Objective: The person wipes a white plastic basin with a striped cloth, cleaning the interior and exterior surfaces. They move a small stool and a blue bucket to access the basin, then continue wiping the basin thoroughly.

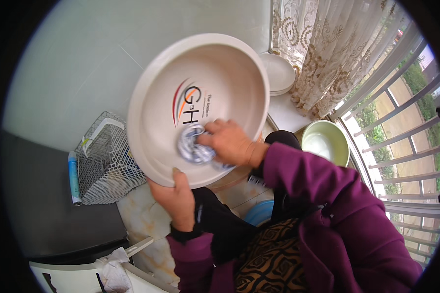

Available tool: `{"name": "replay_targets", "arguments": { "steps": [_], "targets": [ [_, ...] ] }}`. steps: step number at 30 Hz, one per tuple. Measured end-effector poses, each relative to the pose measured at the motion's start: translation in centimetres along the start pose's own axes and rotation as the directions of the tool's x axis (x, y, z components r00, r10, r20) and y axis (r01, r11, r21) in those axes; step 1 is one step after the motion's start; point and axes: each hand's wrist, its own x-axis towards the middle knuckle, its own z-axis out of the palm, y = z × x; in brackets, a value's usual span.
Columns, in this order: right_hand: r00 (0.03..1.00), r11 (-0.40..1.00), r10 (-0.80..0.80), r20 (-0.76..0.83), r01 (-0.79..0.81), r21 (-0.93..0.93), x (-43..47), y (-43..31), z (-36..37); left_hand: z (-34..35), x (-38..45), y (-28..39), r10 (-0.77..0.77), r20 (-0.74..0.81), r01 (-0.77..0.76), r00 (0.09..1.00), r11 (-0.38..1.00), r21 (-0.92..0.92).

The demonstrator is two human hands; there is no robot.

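Note:
A large cream plastic basin is tilted up in front of me, its printed inner bottom turned towards my face. My left hand grips its near rim at the lower left, thumb over the inside edge. Inside the basin my right hand presses a bunched blue-and-white cloth against the bottom, just below the printed logo. Cloth and fingers are slightly blurred. Below the right hand, the basin's near wall is partly hidden by the hand and forearm.
A wire-mesh basket and a blue spray can stand at the left on a dark surface. Stacked white plates and a pale green tub are by the curtained window. A blue plastic thing shows between my legs.

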Motion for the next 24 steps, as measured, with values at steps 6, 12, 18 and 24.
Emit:
{"name": "replay_targets", "arguments": {
  "steps": [6, 12, 18, 24],
  "targets": [
    [0.964, 0.958, 0.027, -0.263, -0.1, -0.27, -2.2, 2.1, -0.5, -0.3, 0.2, -0.8, -0.102, 0.093, 0.116, 0.99, 0.98, -0.162],
    [0.947, 0.971, 0.14, -0.289, -0.075, 0.226, -2.1, -1.6, 2.2, 4.9, -4.6, -3.3, 0.008, 0.027, -0.004, 1.0, 0.992, -0.127],
    [0.985, 0.975, 0.021, -0.171, -0.058, -0.215, -2.8, 2.3, -0.8, 0.5, -0.8, -0.9, -0.036, 0.073, 0.045, 0.997, 0.99, -0.13],
    [0.957, 0.982, 0.176, -0.23, -0.156, 0.105, -2.9, -0.4, 1.1, 2.2, -3.1, -0.8, -0.153, 0.095, 0.165, 0.984, 0.978, -0.129]
  ]
}}
